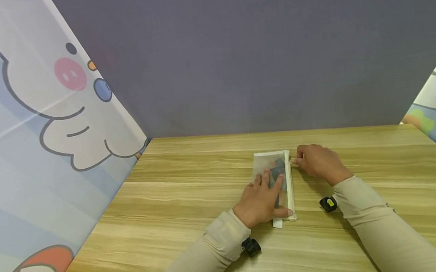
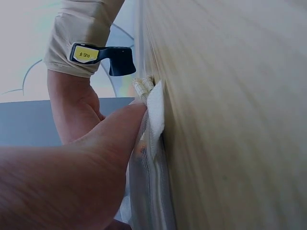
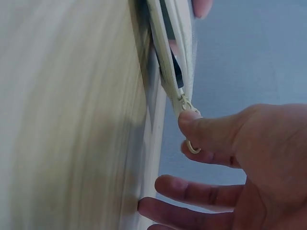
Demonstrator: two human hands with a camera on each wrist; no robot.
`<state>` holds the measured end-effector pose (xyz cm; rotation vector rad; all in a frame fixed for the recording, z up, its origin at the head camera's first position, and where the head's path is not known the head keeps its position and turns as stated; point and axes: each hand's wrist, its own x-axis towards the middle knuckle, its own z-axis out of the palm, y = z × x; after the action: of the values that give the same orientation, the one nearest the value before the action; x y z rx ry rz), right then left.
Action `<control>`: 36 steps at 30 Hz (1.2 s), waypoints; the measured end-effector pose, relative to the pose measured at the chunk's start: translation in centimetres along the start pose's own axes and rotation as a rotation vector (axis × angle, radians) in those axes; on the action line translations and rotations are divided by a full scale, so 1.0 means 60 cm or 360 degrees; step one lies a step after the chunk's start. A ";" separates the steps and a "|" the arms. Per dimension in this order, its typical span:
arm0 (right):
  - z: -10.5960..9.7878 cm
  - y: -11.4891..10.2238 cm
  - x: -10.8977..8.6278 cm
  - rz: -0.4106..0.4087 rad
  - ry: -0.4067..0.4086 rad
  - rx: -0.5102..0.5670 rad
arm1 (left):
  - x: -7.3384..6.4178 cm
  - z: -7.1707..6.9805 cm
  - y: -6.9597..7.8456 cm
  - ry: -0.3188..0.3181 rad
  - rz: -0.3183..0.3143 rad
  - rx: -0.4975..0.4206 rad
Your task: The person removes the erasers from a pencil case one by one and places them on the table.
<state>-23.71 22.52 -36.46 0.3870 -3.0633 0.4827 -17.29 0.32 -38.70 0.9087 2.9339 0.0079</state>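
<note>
A translucent mesh zipper pouch (image 1: 261, 162) with cream edging lies on the wooden table, dark flat items (image 1: 277, 170) showing through it. My left hand (image 1: 258, 201) rests on the pouch with fingers spread, its thumb (image 2: 117, 127) pressing at the near end of the zipper edge. At the far end of that edge, my right hand (image 1: 320, 161) pinches the zipper pull (image 3: 194, 148) between thumb and forefinger, the other fingers loosely bent. The right wrist view shows the zipper (image 3: 173, 52) parted behind the slider, with dark contents in the gap.
A white tag (image 1: 277, 223) sticks out from the pouch's near end. The wooden table (image 1: 170, 213) meets a grey panel (image 1: 258, 58) at the back. Cartoon-printed sheets (image 1: 25, 172) flank it. Each wrist carries a black camera mount (image 1: 328, 204).
</note>
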 end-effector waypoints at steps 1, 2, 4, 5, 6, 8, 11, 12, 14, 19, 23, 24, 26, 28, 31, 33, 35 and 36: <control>0.000 0.001 0.000 0.0001 0.0003 0.0002 | 0.000 0.000 0.000 0.0002 0.0001 0.0007; 0.000 0.002 0.001 0.0002 0.0006 0.0006 | 0.000 0.001 0.001 0.0009 0.0002 0.0012; 0.001 0.003 0.001 0.0007 0.0014 0.0013 | 0.000 0.001 0.001 0.0006 0.0000 0.0012; 0.001 0.004 0.002 0.0012 0.0023 0.0012 | 0.000 0.002 0.002 0.0004 0.0000 0.0011; 0.002 0.006 0.002 0.0021 0.0030 0.0012 | 0.001 0.002 0.002 0.0005 0.0003 0.0008; 0.003 0.008 0.003 0.0039 0.0049 0.0014 | 0.002 0.002 0.002 0.0003 0.0004 0.0001; 0.003 0.010 0.004 0.0059 0.0067 0.0015 | 0.003 0.002 0.004 0.0009 0.0010 0.0012; 0.003 0.010 0.004 0.0063 0.0069 0.0018 | 0.003 0.001 0.004 0.0011 0.0013 0.0021; 0.003 0.013 0.004 0.0065 0.0079 0.0020 | 0.002 0.001 0.006 0.0012 0.0020 0.0033; 0.002 0.023 0.004 0.0083 0.0108 0.0010 | 0.001 0.000 0.010 0.0002 0.0040 0.0032; 0.001 0.027 0.005 0.0099 0.0085 0.0013 | 0.001 -0.001 0.010 -0.0008 0.0045 0.0033; 0.001 0.028 0.005 0.0105 0.0084 0.0014 | 0.002 -0.001 0.010 -0.0011 0.0047 0.0029; 0.000 0.030 0.006 0.0120 0.0085 0.0019 | 0.002 -0.001 0.009 -0.0011 0.0054 0.0024; -0.001 0.032 0.007 0.0134 0.0098 0.0026 | 0.002 -0.002 0.009 -0.0012 0.0059 0.0011; -0.003 0.034 0.008 0.0149 0.0117 0.0037 | 0.002 -0.003 0.008 -0.0007 0.0064 0.0003; -0.004 0.036 0.009 0.0156 0.0121 0.0039 | 0.002 -0.004 0.008 -0.0005 0.0063 -0.0002; -0.004 0.036 0.010 0.0162 0.0119 0.0040 | 0.002 -0.005 0.008 -0.0002 0.0063 -0.0003; -0.005 0.035 0.010 0.0167 0.0118 0.0042 | 0.002 -0.005 0.008 -0.0002 0.0063 -0.0006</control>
<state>-24.83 24.41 -36.80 0.2048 -3.0195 0.5288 -17.14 0.81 -38.37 0.9657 2.9134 0.0153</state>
